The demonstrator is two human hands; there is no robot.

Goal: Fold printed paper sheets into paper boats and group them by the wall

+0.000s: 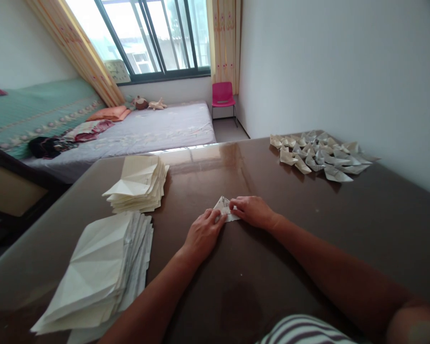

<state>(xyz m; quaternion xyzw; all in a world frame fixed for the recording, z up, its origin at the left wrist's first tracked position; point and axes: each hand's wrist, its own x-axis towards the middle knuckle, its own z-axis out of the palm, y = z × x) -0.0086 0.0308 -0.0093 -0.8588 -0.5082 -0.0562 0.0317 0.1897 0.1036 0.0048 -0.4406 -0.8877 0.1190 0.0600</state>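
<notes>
A small folded sheet of paper (222, 204), triangular at its top, lies on the brown table in front of me. My left hand (204, 229) grips its left side, fingers bent over the lower left edge. At the right side, the fingers of my right hand (252, 210) are bent together on the paper. Both thumbs and the underside of the paper are partly hidden. Several folded paper boats (322, 153) stand grouped at the table's far right.
Two stacks of creased paper lie on the left: a nearer stack (96, 267) and a farther stack (139, 177). The glossy brown table (215, 291) borders the white wall on the right. Beyond it are a bed (172, 122) and a pink chair (223, 94).
</notes>
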